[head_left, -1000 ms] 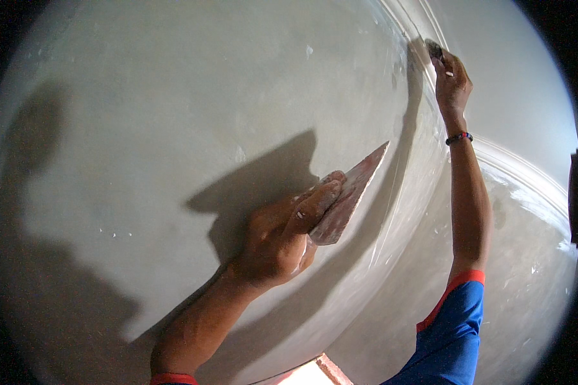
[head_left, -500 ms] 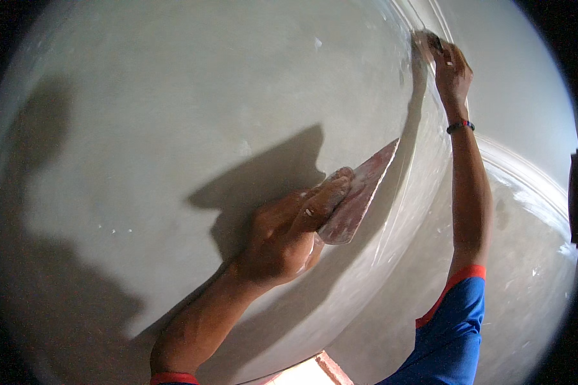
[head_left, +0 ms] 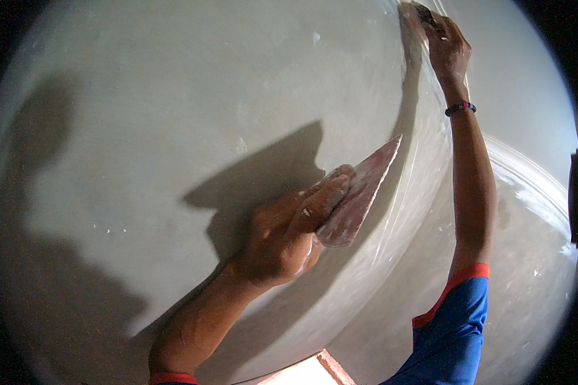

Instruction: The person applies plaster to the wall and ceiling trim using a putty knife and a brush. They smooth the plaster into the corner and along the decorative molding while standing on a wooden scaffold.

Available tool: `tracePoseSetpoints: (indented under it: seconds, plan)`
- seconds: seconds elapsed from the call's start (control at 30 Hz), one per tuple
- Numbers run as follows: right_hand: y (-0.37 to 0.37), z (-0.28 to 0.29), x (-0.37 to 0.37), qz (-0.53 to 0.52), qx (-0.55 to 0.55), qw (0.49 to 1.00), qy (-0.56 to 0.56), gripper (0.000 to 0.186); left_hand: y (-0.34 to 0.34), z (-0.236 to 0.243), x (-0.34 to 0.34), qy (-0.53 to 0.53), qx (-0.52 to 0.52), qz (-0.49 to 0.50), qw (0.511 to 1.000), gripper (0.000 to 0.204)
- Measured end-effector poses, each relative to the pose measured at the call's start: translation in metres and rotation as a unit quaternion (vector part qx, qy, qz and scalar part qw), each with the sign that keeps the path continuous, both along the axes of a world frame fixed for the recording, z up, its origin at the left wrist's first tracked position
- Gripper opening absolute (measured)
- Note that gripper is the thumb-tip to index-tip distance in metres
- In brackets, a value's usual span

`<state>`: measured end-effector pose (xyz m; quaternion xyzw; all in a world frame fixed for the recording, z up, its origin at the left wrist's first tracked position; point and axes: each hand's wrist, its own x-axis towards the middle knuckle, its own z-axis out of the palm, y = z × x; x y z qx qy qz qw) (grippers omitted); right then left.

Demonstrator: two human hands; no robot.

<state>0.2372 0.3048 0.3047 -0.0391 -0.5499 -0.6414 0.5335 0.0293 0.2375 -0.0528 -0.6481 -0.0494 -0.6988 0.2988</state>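
My left hand (head_left: 281, 239) is closed around the near end of a flat putty scraper (head_left: 364, 200). Its reddish-brown blade is smeared with white and tapers up to the right, in front of the grey wall (head_left: 173, 83). High at the right, my raised right hand (head_left: 450, 52) pinches a small scraper (head_left: 425, 14) with a dark grip. That tool meets the top of the wall beside the white cornice (head_left: 440, 6); my fingers partly cover it, so its full shape is hidden.
A second wall (head_left: 501, 256) adjoins at the right, with white filler patches (head_left: 526, 192) below its cornice. Pale ceiling (head_left: 514, 83) spreads above. A dark object (head_left: 575, 199) stands at the right rim. At the bottom is a bright opening (head_left: 298, 373) with a reddish edge.
My right hand has moved upward and slightly left along the cornice edge with its small scraper. My left hand and its putty scraper have stayed nearly in place.
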Motion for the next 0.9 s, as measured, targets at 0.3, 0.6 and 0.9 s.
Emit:
tracePoseSetpoints:
  seconds: [0.3,0.6,0.9]
  plan:
    - [0.03,-0.019,0.06,0.059,-0.028,0.996,0.068,0.021,0.001,0.002,0.0,0.006,-0.001,-0.011,1.0,0.047]
    - [0.007,-0.016,-0.015,0.055,-0.014,0.998,0.042,0.018,-0.002,0.002,-0.002,-0.001,0.009,0.038,0.999,0.05]
    - [0.032,-0.03,0.044,0.02,-0.042,0.995,0.089,0.015,-0.007,0.003,-0.002,0.002,0.0,0.037,0.999,0.052]
